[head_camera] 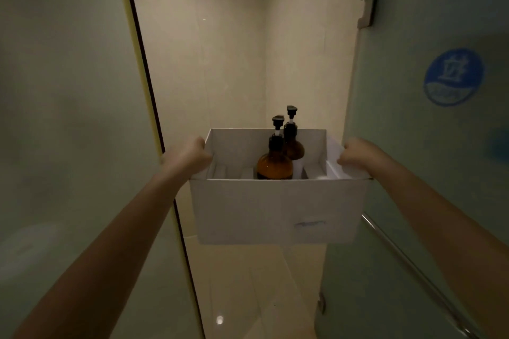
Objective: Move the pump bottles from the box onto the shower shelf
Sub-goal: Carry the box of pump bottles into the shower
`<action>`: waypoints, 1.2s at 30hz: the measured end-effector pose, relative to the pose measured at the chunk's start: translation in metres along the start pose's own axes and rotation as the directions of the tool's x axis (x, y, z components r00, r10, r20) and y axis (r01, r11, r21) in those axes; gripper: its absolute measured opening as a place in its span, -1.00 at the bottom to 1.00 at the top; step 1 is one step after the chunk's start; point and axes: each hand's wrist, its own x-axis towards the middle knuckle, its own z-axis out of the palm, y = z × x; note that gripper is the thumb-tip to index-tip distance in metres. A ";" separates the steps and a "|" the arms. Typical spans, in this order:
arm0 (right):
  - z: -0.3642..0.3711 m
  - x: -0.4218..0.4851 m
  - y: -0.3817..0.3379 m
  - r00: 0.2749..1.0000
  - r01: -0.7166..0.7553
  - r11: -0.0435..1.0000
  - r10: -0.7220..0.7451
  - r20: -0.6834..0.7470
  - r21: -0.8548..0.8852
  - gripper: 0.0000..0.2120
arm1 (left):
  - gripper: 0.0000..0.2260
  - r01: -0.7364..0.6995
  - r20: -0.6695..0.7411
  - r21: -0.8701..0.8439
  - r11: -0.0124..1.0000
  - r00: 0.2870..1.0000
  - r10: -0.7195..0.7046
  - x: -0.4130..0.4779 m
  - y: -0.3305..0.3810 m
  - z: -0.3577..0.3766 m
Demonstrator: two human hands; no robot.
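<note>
A white cardboard box [278, 209] hangs in mid-air in front of me, in the shower doorway. My left hand [187, 157] grips its left rim and my right hand [358, 155] grips its right rim. Two amber pump bottles with black pumps stand upright inside. The nearer bottle [274, 165] is in the middle, and the second bottle [293, 146] stands just behind it to the right. Their lower parts are hidden by the box wall. No shower shelf is in view.
A frosted glass panel [68, 118] with a dark edge stands on the left. A frosted glass door [413, 146] on the right carries a blue round sticker [453, 77], a metal hinge [367, 7] and a handle bar [407, 264]. Beige tiled walls and floor lie beyond.
</note>
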 end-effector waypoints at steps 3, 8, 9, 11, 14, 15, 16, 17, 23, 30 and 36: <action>0.002 0.043 -0.010 1.000 -0.009 1.000 0.008 -0.011 -0.005 -0.84 | -0.94 -0.012 0.016 -0.063 0.998 1.000 0.013 0.047 0.003 0.011; 0.014 0.117 -0.020 1.000 -0.015 1.000 0.014 -0.016 -0.024 -0.92 | -0.87 -0.001 0.012 -0.090 0.996 1.000 0.002 0.120 0.008 0.038; 0.017 0.133 -0.022 1.000 -0.015 0.999 0.015 -0.009 -0.029 -0.91 | -0.86 0.008 0.013 -0.076 0.997 1.000 -0.007 0.133 0.008 0.044; 0.026 0.167 -0.028 1.000 -0.001 0.999 0.002 0.011 -0.043 -0.87 | -0.85 0.020 0.015 -0.050 0.999 1.000 -0.019 0.160 0.010 0.054; 0.038 0.219 -0.036 0.999 0.044 0.998 -0.043 0.031 -0.038 -0.88 | -0.84 0.027 0.002 -0.020 0.999 1.000 -0.027 0.201 0.014 0.068; 0.041 0.235 -0.039 0.998 0.059 0.998 -0.057 0.036 -0.037 -0.88 | -0.84 0.035 -0.005 -0.010 0.999 0.999 -0.035 0.215 0.015 0.072; 0.043 0.252 -0.042 0.997 0.070 0.997 -0.068 0.042 -0.038 -0.86 | -0.83 0.047 -0.011 -0.001 0.999 0.999 -0.047 0.228 0.017 0.075; 0.045 0.268 -0.045 0.996 0.080 0.996 -0.079 0.046 -0.036 -0.83 | -0.83 0.059 -0.019 0.003 0.998 0.998 -0.059 0.242 0.018 0.078; 0.057 0.361 -0.064 0.987 0.155 0.987 -0.153 0.048 -0.031 -0.78 | -0.82 0.122 -0.072 -0.001 0.993 0.990 -0.122 0.315 0.021 0.100; 0.082 0.447 -0.095 0.977 0.201 0.979 -0.198 0.081 -0.028 -0.77 | -0.79 0.212 -0.073 0.011 0.977 0.975 -0.211 0.377 0.014 0.130; 0.116 0.510 -0.128 0.963 0.232 0.973 -0.228 0.142 -0.014 -0.74 | -0.82 0.288 -0.088 0.039 0.957 0.955 -0.283 0.436 -0.002 0.139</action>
